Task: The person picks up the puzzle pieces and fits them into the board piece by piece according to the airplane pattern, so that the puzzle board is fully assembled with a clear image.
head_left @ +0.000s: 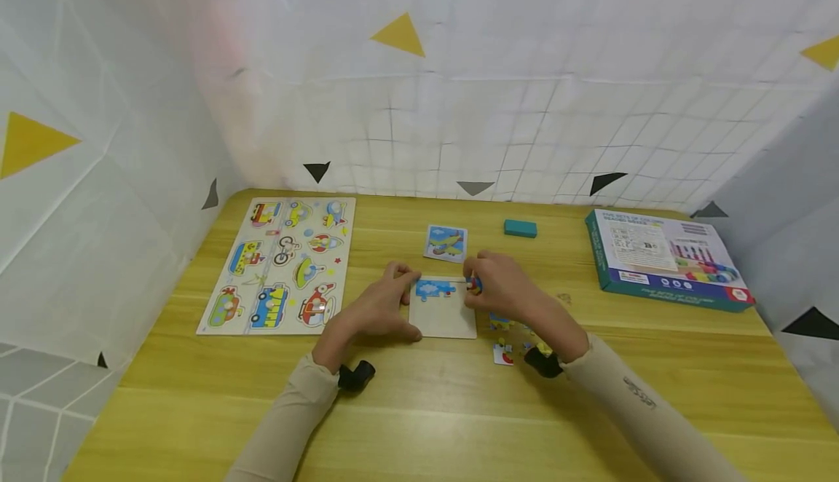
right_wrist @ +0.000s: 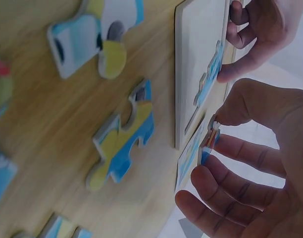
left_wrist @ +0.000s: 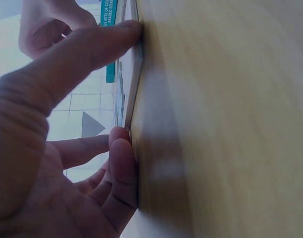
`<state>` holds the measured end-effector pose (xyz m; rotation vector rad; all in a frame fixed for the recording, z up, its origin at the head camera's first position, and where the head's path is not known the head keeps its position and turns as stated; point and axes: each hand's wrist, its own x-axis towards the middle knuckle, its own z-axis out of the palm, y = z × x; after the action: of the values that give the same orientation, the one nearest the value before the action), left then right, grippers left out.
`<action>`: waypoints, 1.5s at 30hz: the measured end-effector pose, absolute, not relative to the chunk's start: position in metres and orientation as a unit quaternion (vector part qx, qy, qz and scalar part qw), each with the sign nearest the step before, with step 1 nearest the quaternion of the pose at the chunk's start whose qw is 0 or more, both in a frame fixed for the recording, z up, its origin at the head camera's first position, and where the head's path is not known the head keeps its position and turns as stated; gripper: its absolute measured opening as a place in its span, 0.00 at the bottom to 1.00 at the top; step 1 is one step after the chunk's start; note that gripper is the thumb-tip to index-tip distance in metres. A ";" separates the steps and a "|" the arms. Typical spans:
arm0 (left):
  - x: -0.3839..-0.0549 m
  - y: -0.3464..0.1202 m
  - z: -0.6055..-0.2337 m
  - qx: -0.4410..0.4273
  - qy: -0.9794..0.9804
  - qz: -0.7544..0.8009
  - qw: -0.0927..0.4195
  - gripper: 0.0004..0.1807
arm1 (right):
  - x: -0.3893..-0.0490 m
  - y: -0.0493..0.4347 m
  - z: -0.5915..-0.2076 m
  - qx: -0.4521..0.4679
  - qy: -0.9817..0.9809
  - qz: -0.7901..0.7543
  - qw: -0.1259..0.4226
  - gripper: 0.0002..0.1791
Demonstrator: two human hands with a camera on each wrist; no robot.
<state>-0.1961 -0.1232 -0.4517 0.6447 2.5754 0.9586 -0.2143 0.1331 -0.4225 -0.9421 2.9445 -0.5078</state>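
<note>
Far left of the desk (head_left: 426,424), a vehicle board (head_left: 278,275) lies flat, its cut-out shapes in place; well apart from the work, no obstruction. Next, the left hand (head_left: 376,309), thumb at the near left corner of the puzzle tray (head_left: 448,322) and fingers at the far left one, spanning that side and bracing it. Tray looks thin, light and rigid, probably quick to slide on smooth wood if only pushed; the outer edges are the place to hold it, clear of the recess. Joined blue pieces (head_left: 434,288) sit along its far side, the rest of the floor bare. Just beyond, an aeroplane card (head_left: 446,242), flat, near enough for knuckles to brush. At the tray's far right corner, the right hand (head_left: 507,287) pinches a small puzzle piece (right_wrist: 209,141) between thumb and fingers, tilted on edge; whether it touches the tray, cannot tell. Piece reads as stiff board or thin wood, very light, printed face perhaps slick; best taken by opposite edges, since the narrow tabs could chip or catch. Right of the tray, loose pieces (head_left: 502,354) lie scattered, some under the right wrist, so a dropped sleeve might shift them. Behind them a teal block (head_left: 520,228), out of the way. Far right, a boxed bead set (head_left: 668,260), lying flat and well clear.
</note>
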 end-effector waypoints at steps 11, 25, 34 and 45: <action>-0.196 -0.124 -0.450 0.223 0.900 0.338 0.162 0.58 | -0.216 0.119 -0.421 -0.299 0.943 -0.146 0.022 0.15; -0.198 -0.125 -0.452 0.232 0.902 0.328 0.159 0.58 | -0.221 0.106 -0.430 -0.300 0.944 -0.133 0.038 0.15; -0.197 -0.124 -0.453 0.234 0.901 0.331 0.155 0.58 | -0.221 0.101 -0.431 -0.287 0.949 -0.127 0.036 0.11; -0.196 -0.124 -0.452 0.233 0.900 0.335 0.156 0.58 | -0.221 0.098 -0.429 -0.290 0.948 -0.123 0.034 0.07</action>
<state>-0.1963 -0.1241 -0.4517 0.6667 2.5758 0.9579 -0.2212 0.0985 -0.4289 -0.8924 2.9163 -0.3787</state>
